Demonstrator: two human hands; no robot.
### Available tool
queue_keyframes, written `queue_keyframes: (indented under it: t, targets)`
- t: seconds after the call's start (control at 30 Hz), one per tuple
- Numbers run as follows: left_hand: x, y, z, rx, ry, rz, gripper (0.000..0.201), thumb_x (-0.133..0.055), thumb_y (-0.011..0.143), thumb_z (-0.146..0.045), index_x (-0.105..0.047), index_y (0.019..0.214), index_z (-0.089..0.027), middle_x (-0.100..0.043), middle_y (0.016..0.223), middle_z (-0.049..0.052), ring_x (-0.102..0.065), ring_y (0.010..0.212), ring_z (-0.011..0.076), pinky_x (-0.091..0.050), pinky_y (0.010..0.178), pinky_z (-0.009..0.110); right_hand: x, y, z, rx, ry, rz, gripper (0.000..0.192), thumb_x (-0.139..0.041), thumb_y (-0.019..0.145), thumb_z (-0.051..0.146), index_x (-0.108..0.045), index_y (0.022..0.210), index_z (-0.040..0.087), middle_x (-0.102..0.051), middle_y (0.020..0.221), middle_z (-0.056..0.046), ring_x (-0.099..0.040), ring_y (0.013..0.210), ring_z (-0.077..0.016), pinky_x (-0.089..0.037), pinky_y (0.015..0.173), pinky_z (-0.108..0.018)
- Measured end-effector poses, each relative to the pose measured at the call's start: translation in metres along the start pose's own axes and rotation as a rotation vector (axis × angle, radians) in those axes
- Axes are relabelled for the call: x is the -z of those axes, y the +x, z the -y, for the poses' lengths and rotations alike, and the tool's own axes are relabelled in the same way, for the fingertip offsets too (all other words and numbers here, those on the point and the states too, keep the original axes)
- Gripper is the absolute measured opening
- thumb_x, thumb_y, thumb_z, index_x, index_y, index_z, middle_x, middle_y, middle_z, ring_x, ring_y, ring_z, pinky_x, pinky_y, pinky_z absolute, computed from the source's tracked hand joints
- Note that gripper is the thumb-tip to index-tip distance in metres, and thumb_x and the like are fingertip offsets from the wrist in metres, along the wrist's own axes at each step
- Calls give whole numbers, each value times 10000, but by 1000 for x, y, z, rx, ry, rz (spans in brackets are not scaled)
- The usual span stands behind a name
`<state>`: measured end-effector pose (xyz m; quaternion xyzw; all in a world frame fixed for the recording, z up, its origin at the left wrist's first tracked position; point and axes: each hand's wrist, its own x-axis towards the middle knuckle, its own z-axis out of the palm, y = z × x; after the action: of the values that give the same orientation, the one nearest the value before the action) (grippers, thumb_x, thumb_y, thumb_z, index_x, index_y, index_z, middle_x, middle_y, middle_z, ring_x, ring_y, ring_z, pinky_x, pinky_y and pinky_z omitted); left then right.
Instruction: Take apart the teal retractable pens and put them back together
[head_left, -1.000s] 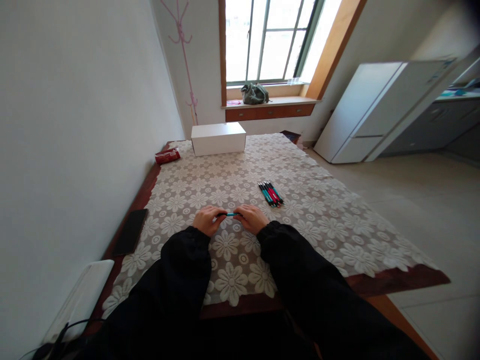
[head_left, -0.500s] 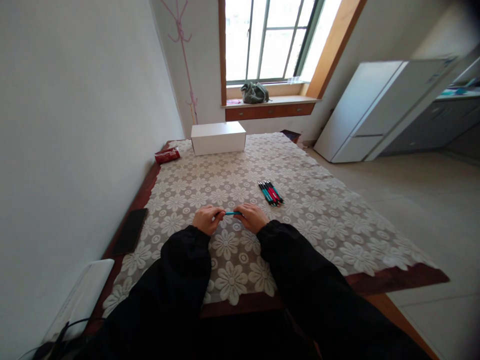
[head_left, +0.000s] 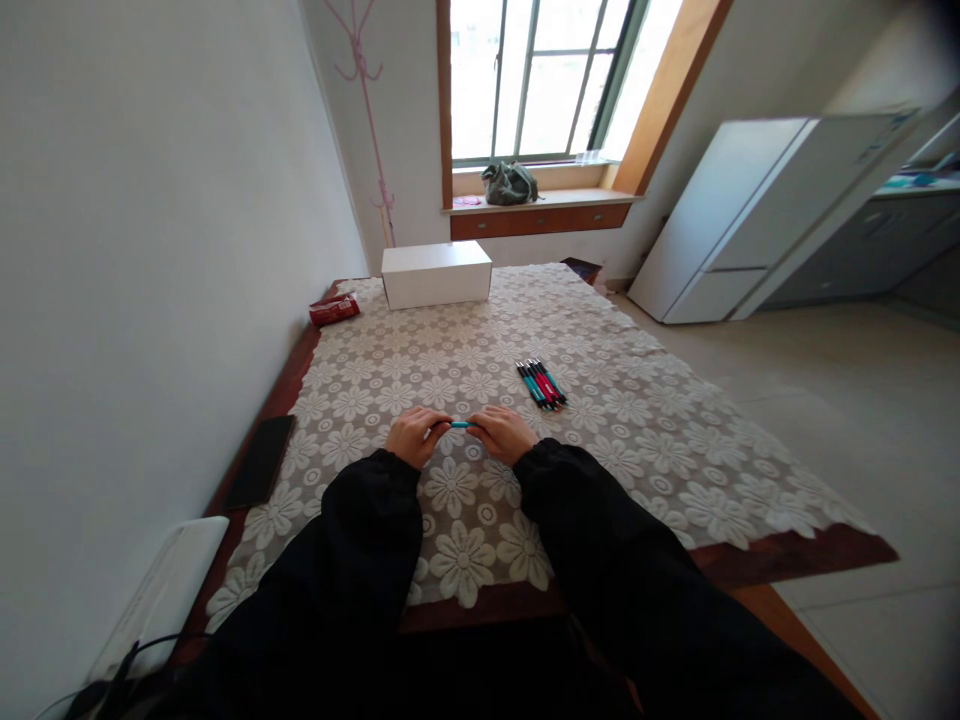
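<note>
A teal pen lies crosswise between the person's two hands, over the near middle of the surface, and the left hand and right hand each pinch one end of it between thumb and fingers. The fingers cover both ends, so only a short teal stretch shows, and whether the pen touches the cloth below cannot be told. Just beyond the right hand, a little to its right, a row of pens in teal, red and black lies side by side, slanting, with tips pointing away; they are too close together to count surely. A lace tablecloth with raised flowers covers most of the surface, leaving dark red edges bare. At the far end a closed white box stands across the left half, blocking that stretch, with a crumpled red packet near its left side. A dark flat slab rests along the left edge, well apart from the left hand, and nearer the person a long white device leans there with a black cable about its lower end. The wall closes off the left side. Past the box are a pink coat stand and a window sill bearing a grey-green bag; a white refrigerator stands across the floor on the right.
</note>
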<state>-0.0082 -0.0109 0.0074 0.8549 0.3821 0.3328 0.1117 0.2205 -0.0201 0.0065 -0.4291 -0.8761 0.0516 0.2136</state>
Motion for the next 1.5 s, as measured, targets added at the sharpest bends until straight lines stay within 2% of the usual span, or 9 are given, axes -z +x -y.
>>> queue_keyframes:
  t: [0.17,0.37,0.8,0.93,1.03,1.13,1.23,1.3,1.5]
  targets:
    - [-1,0,-1,12,8,-13,201,-606,895,-395,-695,963,-229,-729,903,37,-653,849,184,-515,809,336,1,0,0,3,19,-25,250,-478,986,364,-679,991,215,-691,933,-64,-600,914,-197,-407,832,-320]
    - [-1,-1,-1,50,83,-36,226,-579,905,-409,-708,932,-225,-722,827,35,-642,781,177,-505,775,323,0,-1,0,5,75,-49,274,-553,948,393,-629,1145,219,-701,1011,-67,-620,946,-202,-426,848,-326]
    - [-1,-1,1,7,54,-14,224,-594,900,-408,-722,927,-226,-736,859,42,-638,808,190,-504,793,334,2,0,2,-7,17,38,202,-481,985,310,-655,972,208,-703,892,-49,-632,822,-179,-384,763,-295]
    - [1,0,-2,51,50,-43,226,-585,904,-404,-714,973,-232,-730,850,32,-633,795,180,-487,781,318,2,0,1,-6,3,-11,219,-466,994,314,-652,964,204,-694,903,-59,-616,850,-185,-390,783,-298]
    - [3,0,-3,156,71,-113,250,-519,938,-377,-697,1035,-231,-713,789,21,-622,786,176,-472,761,302,2,1,-2,-9,3,-82,197,-491,987,330,-644,992,206,-688,944,-67,-600,906,-193,-393,817,-302]
    - [4,0,-2,241,122,-118,298,-456,961,-381,-706,920,-225,-673,704,19,-603,746,177,-449,704,288,2,0,-4,-17,1,-140,177,-516,977,334,-630,1025,208,-684,949,-64,-591,928,-198,-392,839,-310]
    - [3,0,0,240,151,-61,343,-448,960,-390,-696,799,-215,-650,681,29,-593,727,179,-434,681,286,0,0,-6,-12,3,-166,160,-527,973,326,-627,1025,213,-684,950,-59,-587,935,-197,-391,847,-312]
    - [2,0,2,218,133,-50,315,-469,953,-387,-697,822,-213,-669,719,32,-598,742,179,-437,691,287,0,0,-7,-9,6,-170,155,-532,970,326,-630,1022,217,-687,944,-55,-587,929,-196,-391,842,-313]
    - [1,-1,2,182,107,-146,249,-532,932,-381,-713,913,-212,-702,800,39,-606,759,182,-452,705,300,0,-1,-9,-11,7,-131,184,-536,967,344,-664,1009,219,-707,922,-51,-604,887,-194,-376,807,-314]
